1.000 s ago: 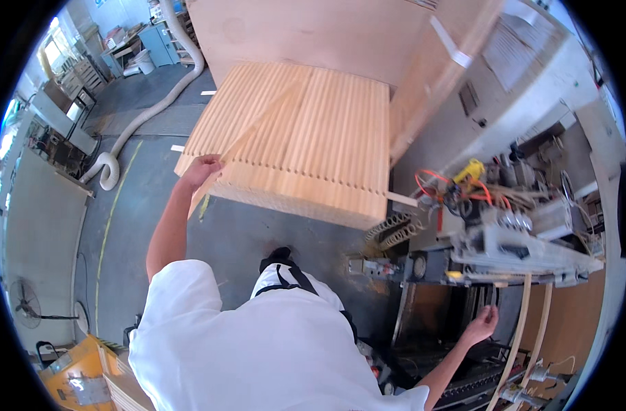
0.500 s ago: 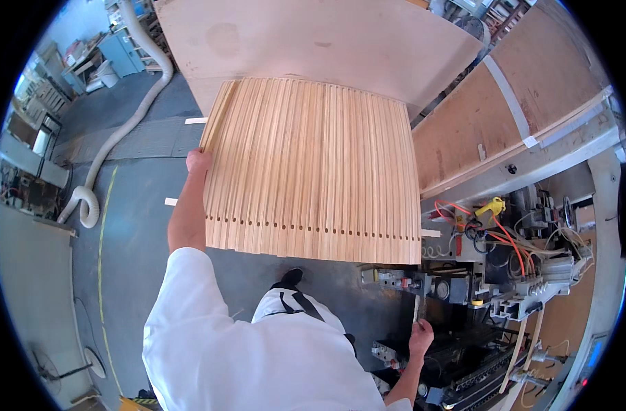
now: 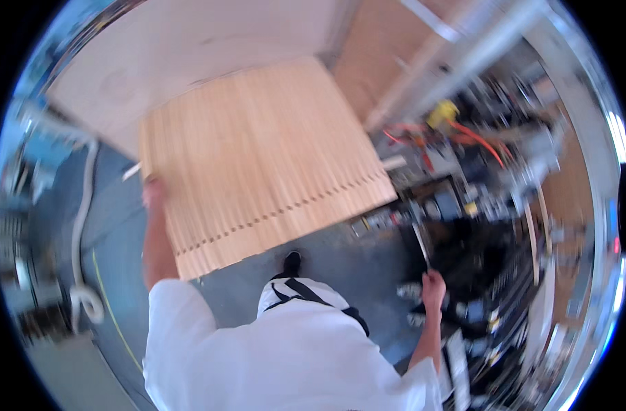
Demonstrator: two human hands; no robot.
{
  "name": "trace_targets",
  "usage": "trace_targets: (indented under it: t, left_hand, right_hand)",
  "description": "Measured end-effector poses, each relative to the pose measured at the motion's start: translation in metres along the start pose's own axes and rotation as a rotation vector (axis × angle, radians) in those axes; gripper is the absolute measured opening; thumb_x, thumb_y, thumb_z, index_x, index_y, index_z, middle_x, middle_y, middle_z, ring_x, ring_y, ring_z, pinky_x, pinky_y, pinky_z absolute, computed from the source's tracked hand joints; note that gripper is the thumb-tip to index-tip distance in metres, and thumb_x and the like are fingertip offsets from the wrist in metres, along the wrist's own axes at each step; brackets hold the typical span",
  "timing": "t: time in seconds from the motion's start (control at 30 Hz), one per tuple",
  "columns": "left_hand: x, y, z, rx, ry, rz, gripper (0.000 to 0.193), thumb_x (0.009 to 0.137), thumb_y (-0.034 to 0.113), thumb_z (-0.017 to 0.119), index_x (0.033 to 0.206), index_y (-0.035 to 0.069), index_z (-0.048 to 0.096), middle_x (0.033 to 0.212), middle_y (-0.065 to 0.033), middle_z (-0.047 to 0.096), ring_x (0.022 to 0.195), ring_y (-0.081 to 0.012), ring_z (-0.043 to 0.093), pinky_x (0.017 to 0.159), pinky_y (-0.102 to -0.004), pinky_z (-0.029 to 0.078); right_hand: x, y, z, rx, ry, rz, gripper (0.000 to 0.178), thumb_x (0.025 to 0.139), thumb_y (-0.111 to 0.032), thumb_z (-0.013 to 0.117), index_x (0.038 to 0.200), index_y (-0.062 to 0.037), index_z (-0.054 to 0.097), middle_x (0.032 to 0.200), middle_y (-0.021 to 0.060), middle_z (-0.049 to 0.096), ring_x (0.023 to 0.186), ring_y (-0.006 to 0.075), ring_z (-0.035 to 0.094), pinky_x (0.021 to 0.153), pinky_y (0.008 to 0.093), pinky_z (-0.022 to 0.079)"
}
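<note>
- Wooden slats [image 3: 258, 157], pale and laid edge to edge in one broad batch, lay on a larger light board [image 3: 190, 55], with a row of small dark notches running across them near the near edge.
- Left hand [image 3: 153, 195] rested against the left edge of the batch, towards its near corner; blur hid the fingers, so I could not tell whether they were curled round the edge or only pressed flat against it.
- Right hand [image 3: 433, 282] hung well apart from the slats, low beside a cluttered machine [image 3: 491, 185] with orange cables and a yellow part; its grip was closed round a thin dark rod-like piece [image 3: 420, 240].
- Grey floor [image 3: 121, 240] showed below the batch, with a pale hose [image 3: 83, 226] curling along it to the left.
- Judged from this, squaring the batch would go best with a flat, even push along the left edge, keeping the notches in line so that no slat rode up over its neighbour.
</note>
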State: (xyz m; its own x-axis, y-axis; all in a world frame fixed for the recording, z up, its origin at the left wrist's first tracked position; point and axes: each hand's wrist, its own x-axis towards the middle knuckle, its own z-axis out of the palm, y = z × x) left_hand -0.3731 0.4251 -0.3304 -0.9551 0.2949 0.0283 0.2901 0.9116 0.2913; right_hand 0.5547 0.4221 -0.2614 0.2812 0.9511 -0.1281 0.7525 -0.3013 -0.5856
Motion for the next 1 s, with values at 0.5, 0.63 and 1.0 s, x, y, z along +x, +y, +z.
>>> trace_targets:
  t: [0.5, 0.63, 1.0]
  left_hand:
    - [-0.471, 0.274, -0.027, -0.759, -0.644, 1.39, 0.028, 0.098, 0.01, 0.053, 0.124, 0.0, 0.06, 0.118, -0.0139, 0.064, 0.106, -0.0221, 0.062, 0.092, -0.0293, 0.048]
    - [-0.651, 0.284, -0.027, -0.795, -1.084, 1.551, 0.026, 0.098, 0.011, 0.055, 0.121, 0.0, 0.061, 0.115, -0.0116, 0.066, 0.103, -0.0182, 0.063, 0.088, -0.0295, 0.05]
    - [-0.884, 0.321, -0.022, -0.595, -1.234, 1.942, 0.026, 0.091, 0.016, 0.063, 0.114, 0.005, 0.066, 0.103, -0.0115, 0.069, 0.093, -0.0196, 0.066, 0.084, -0.0307, 0.051]
  right_hand:
    - [-0.347, 0.042, -0.16, -0.257, 0.966, 0.293, 0.027, 0.084, -0.013, 0.07, 0.109, -0.0064, 0.065, 0.11, 0.0133, 0.066, 0.103, 0.0328, 0.062, 0.086, 0.0403, 0.051]
    - [-0.482, 0.068, -0.173, -0.488, 1.085, 0.628, 0.03, 0.081, -0.014, 0.072, 0.11, -0.0068, 0.065, 0.113, 0.0138, 0.065, 0.106, 0.0337, 0.06, 0.091, 0.0427, 0.048]
    - [-0.66, 0.034, -0.087, -0.786, 0.955, 1.195, 0.029, 0.077, -0.013, 0.075, 0.101, -0.0059, 0.059, 0.107, 0.0138, 0.06, 0.105, 0.0348, 0.055, 0.091, 0.0454, 0.043]
